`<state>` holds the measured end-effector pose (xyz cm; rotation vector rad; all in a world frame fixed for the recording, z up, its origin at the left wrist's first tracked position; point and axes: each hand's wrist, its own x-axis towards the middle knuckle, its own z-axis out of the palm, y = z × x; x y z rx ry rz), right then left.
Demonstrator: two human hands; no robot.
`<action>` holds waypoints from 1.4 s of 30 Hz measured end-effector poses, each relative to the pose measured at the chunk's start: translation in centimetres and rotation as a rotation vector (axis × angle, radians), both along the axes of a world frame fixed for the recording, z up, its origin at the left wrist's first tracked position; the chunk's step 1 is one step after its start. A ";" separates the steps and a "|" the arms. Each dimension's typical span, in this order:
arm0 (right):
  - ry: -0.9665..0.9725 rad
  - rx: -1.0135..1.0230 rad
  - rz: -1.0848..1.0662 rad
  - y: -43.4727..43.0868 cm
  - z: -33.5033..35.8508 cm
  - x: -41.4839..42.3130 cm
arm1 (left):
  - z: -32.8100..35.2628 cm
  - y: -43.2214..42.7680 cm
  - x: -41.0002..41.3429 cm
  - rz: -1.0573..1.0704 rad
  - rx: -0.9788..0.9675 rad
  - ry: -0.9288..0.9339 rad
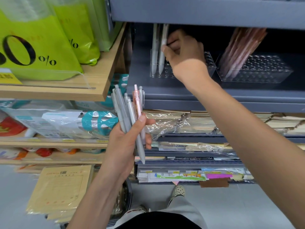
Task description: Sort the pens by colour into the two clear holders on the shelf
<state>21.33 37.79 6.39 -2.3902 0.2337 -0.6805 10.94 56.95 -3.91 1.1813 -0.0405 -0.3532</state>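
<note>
Closest to me, left hand (127, 141) grips a bunch of grey pens (123, 109) plus one pink pen (137, 101), tips down. Just past it, stacked notebooks (203, 121) in plastic wrap. Up on grey shelf (165, 96), right hand (183, 48) pinches a standing grey pen (162, 58) in left clear holder (209, 62), hiding holder's middle. Right clear holder (264, 73) has pink pens (239, 48); upper shelf board (198, 12) cuts off pen tops. Green bags (41, 47) far left.
</note>
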 end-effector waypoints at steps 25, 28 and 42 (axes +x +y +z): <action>0.202 0.615 0.445 -1.1 -4.0 -9.8 | 1.1 -3.1 0.0 -0.014 -0.022 0.028; 0.067 0.682 0.410 -1.8 -3.8 -10.1 | 1.2 -3.9 0.3 0.032 -0.049 0.056; -0.471 0.824 0.117 -5.4 -0.6 -3.4 | 1.0 -5.1 0.0 0.166 0.008 -0.006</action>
